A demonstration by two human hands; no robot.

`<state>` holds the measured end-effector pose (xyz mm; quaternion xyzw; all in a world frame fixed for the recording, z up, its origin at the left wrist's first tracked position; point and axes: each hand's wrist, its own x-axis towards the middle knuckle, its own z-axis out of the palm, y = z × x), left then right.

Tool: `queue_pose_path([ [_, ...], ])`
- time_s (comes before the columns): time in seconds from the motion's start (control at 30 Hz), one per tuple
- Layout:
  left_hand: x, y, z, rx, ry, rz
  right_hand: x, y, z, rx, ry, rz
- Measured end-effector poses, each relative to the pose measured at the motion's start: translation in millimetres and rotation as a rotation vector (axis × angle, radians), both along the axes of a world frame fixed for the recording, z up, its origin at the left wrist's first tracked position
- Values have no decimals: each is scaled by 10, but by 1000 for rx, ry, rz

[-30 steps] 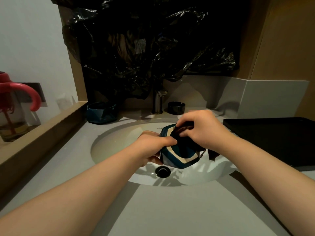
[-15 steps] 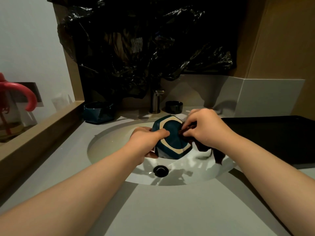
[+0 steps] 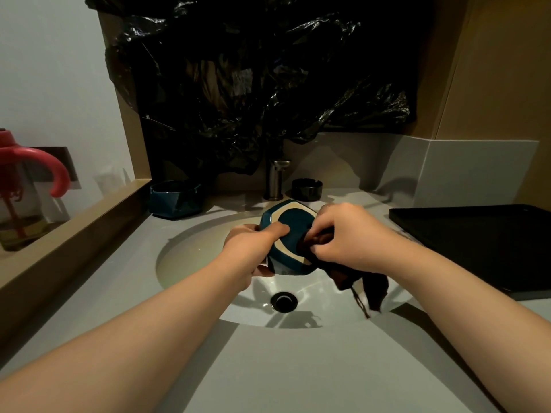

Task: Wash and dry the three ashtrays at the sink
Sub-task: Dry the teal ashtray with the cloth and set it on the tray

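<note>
Crumpled black plastic sheet (image 3: 253, 84) is hanging over the back wall above the sink. Grey stone countertop (image 3: 298, 368) is running across the foreground, with the white oval sink basin (image 3: 193, 257) set into it. Flat black rectangular tray (image 3: 477, 242) is lying on the counter right of the basin. Clear bottle with a pink curved handle (image 3: 26, 186) is standing on the wooden ledge at far left.

Dark teal angular ashtray (image 3: 176, 198) is sitting on the counter at the basin's back-left corner, apart from both hands. Teal and cream faceted ashtray (image 3: 293, 231) is being held up over the basin between the two hands, tilted on edge with its banded face toward the camera. Left hand (image 3: 253, 248) is gripping its left side, thumb lying across the face and fingers curling behind. Right hand (image 3: 348, 236) is pinching a dark brown cloth (image 3: 372, 290) against the ashtray's right edge; the cloth's loose end is hanging below that hand over the basin.

Small round black ashtray (image 3: 306, 189) is sitting behind the basin, just right of the brushed metal faucet (image 3: 275, 180). Round black drain (image 3: 283, 301) is showing below the held ashtray.
</note>
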<state>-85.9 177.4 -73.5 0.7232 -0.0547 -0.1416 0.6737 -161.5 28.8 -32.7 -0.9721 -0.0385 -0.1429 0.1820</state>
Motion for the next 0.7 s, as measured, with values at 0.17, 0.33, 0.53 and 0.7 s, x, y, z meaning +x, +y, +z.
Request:
queue_pose_path([
  [0.17,36,-13,4,-63,13,16,83,-84,-2,207,-227,-228],
  [0.33,24,-53,-35,-89,-11,46,123,20,-81,92,-320,-282],
  [0.53,32,-85,-71,-102,-10,87,129,246,-126,26,-311,-159],
  [0.7,28,-77,-61,-136,12,130,54,299,-52,14,-186,-47],
])
